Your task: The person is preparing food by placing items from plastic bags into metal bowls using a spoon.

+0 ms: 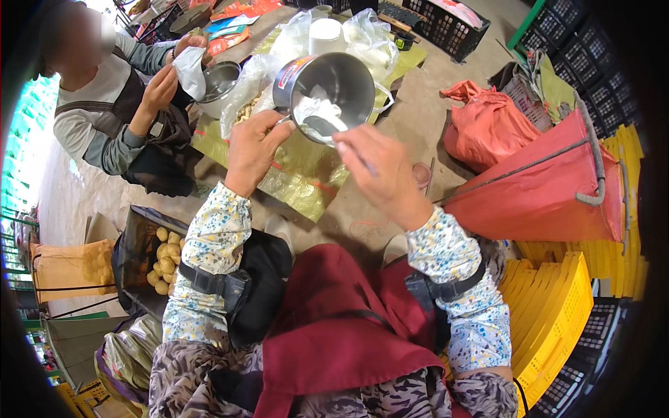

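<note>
A steel pot (360, 78) lies tilted on the low table, its mouth towards me, with crumpled white material (316, 107) inside. My left hand (256, 146) pinches something small and thin at the pot's near rim; what it is cannot be told. My right hand (384, 172) is closed on the white material at the pot's mouth and is slightly blurred. Clear plastic bags (292, 39) and a white cylindrical container (326, 36) stand behind the pot. Peanut-like pieces show in a bag (245, 112) to its left.
Across at the left, a person holds a white bag (191, 73) near another metal pot (222, 81). Potatoes (167, 256) fill part of a dark-lined crate at my left. Red sacks (486, 125) and yellow plastic crates (554, 318) stand at my right.
</note>
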A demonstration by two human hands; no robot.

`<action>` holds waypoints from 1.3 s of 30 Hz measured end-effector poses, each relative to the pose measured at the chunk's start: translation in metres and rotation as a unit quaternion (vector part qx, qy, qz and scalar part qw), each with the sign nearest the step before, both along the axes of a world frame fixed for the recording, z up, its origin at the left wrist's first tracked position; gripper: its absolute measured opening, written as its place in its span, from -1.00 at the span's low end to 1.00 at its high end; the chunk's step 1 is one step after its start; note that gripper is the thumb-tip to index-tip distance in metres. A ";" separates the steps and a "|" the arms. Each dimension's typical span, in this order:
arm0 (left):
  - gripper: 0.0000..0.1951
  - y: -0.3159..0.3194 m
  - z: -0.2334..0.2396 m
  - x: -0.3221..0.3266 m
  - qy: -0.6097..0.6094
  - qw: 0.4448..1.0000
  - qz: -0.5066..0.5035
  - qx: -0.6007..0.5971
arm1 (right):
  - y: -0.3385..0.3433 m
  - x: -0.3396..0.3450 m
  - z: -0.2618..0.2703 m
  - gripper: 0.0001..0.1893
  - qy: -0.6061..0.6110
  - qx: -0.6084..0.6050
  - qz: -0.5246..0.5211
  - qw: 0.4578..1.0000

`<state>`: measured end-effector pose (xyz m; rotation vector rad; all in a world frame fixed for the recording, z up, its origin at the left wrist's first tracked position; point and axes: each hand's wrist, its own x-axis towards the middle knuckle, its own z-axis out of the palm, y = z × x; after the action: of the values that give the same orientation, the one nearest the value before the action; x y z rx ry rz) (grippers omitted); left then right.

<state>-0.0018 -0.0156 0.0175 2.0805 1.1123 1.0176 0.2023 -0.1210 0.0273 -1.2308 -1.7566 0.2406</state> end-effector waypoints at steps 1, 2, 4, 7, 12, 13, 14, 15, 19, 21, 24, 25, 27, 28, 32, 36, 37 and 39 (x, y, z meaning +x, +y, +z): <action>-0.74 0.000 0.003 0.000 0.019 1.000 0.014 -0.016 | -0.004 -0.007 0.000 -0.87 -0.004 0.004 -0.009 1.000; -0.74 0.001 0.003 -0.002 0.014 1.000 0.017 -0.012 | -0.006 -0.010 0.001 -0.87 -0.009 0.008 -0.006 1.000; -0.73 0.002 0.002 -0.005 0.035 0.998 0.042 -0.037 | -0.007 -0.012 0.002 -0.85 -0.037 0.003 0.019 0.999; -0.73 -0.002 0.007 -0.002 0.013 0.997 0.049 -0.051 | -0.002 0.002 0.000 -0.84 -0.047 0.003 0.013 0.999; -0.72 0.005 0.002 -0.010 0.042 0.997 0.024 -0.057 | 0.010 0.028 -0.011 -0.83 -0.059 -0.005 -0.016 0.998; -0.71 0.007 0.001 -0.013 0.073 0.994 0.016 -0.077 | 0.013 0.031 -0.011 -0.83 -0.087 -0.016 -0.048 0.995; -0.71 0.008 -0.001 -0.015 0.070 0.994 0.015 -0.078 | 0.014 0.031 -0.011 -0.83 -0.089 -0.017 -0.049 0.995; -0.71 0.011 -0.004 -0.017 0.032 0.994 -0.008 -0.107 | 0.017 0.031 -0.011 -0.83 -0.075 0.003 -0.046 0.996; -0.69 0.015 -0.001 -0.018 0.022 0.992 -0.037 -0.118 | 0.023 0.032 -0.013 -0.80 0.029 -0.017 -0.023 0.999; -0.69 0.021 -0.006 -0.022 0.038 0.993 -0.036 -0.109 | 0.028 0.031 -0.015 -0.78 0.029 -0.010 -0.029 0.999; -0.70 0.027 -0.011 -0.027 0.065 0.991 -0.043 -0.110 | 0.040 0.027 -0.026 -0.78 0.004 0.010 -0.055 0.998; -0.70 0.027 -0.011 -0.028 0.076 0.989 -0.050 -0.119 | 0.043 0.026 -0.030 -0.80 -0.022 0.024 -0.074 0.997; -0.72 0.027 -0.012 -0.029 0.062 0.989 -0.054 -0.125 | 0.047 0.018 -0.033 -0.83 -0.060 -0.043 -0.079 0.994; -0.74 0.027 -0.012 -0.030 0.047 0.989 -0.061 -0.129 | 0.048 0.014 -0.034 -0.84 -0.099 -0.108 -0.084 0.986; -0.76 0.035 -0.020 -0.033 -0.016 0.969 -0.057 -0.238 | 0.061 0.002 -0.056 -0.80 -0.149 -0.120 -0.042 0.981; -0.78 0.043 -0.032 -0.043 -0.072 0.931 -0.066 -0.353 | 0.065 -0.020 -0.054 -0.79 -0.034 -0.180 0.042 0.982; -0.79 0.046 -0.035 -0.046 -0.087 0.920 -0.039 -0.379 | 0.066 -0.025 -0.052 -0.79 0.045 -0.188 0.053 0.980; -0.82 0.050 -0.038 -0.051 -0.085 0.908 -0.012 -0.411 | 0.070 -0.027 -0.051 -0.79 0.088 -0.171 0.029 0.981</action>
<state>-0.0528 0.0343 -0.0204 1.2944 1.1512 0.5465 0.1757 -0.0511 -0.0240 -1.3540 -1.6406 0.6900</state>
